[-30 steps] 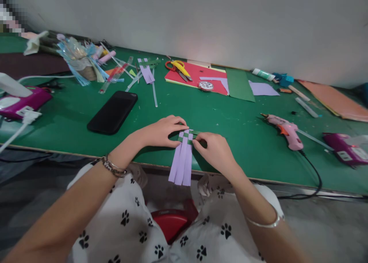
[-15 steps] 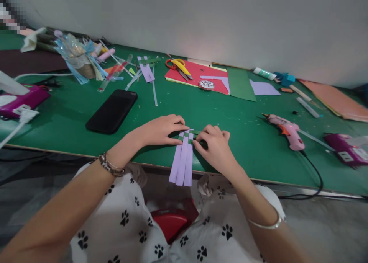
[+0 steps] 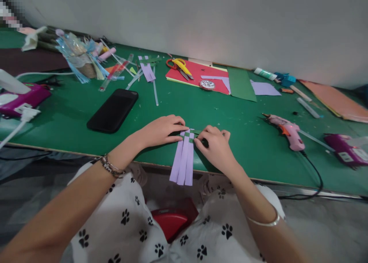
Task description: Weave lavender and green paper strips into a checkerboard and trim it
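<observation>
Purple paper strips (image 3: 181,163), joined near the top, lie at the table's front edge with their lower ends hanging past it. Green paper strips (image 3: 187,134) cross over and under them in a check pattern. My left hand (image 3: 163,131) grips the left side of the woven part, fingertips above and thumb lower. On the right, my right hand (image 3: 214,142) is closed with thumb and forefinger pinching the end of a green strip beside the weave. Another green strip end runs under the right fingers.
A black phone (image 3: 112,110) lies left of my hands. Farther back are yellow-handled scissors (image 3: 181,67) on red paper (image 3: 218,79), green paper (image 3: 241,84) and a purple woven piece (image 3: 147,69). A pink glue gun (image 3: 284,129) with its cord lies to the right.
Almost nothing differs. My right thumb and forefinger have shifted very slightly at the green strip, and the left thumb sits a little higher on the weave.
</observation>
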Demonstrator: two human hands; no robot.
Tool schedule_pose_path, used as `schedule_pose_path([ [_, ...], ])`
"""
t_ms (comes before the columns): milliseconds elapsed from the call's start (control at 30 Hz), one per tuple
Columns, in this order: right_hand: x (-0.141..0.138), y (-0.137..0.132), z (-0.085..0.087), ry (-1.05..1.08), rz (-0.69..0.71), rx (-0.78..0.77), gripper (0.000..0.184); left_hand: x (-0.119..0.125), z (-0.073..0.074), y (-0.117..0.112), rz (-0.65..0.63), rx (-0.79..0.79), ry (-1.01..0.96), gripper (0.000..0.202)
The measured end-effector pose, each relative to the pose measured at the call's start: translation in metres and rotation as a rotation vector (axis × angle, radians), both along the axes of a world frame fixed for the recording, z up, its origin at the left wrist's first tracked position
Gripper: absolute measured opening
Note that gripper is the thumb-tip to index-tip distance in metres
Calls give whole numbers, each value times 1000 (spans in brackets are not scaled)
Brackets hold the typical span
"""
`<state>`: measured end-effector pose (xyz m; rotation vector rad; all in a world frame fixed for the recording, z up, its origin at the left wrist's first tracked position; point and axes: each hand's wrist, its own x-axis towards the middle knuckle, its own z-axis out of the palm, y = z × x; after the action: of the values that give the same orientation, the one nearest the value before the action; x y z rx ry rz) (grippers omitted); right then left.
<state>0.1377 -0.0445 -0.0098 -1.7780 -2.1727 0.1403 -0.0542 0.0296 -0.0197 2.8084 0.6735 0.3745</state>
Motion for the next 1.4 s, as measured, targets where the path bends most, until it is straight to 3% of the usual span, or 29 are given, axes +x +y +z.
schedule_pose_path([
  [500, 2, 1, -2, -30, -20, 40, 23, 2, 3, -6, 60, -46, 3, 31],
  [667, 2, 1, 0, -32, -34, -11, 22, 3, 6, -11, 92, -65, 19, 32],
  [933, 2, 0, -1, -58, -15, 25, 20, 26, 11, -19, 236, -41, 69, 37],
  [1400, 3, -1, -4, -78, -3, 77, 20, 28, 2, -16, 211, -133, -48, 30],
])
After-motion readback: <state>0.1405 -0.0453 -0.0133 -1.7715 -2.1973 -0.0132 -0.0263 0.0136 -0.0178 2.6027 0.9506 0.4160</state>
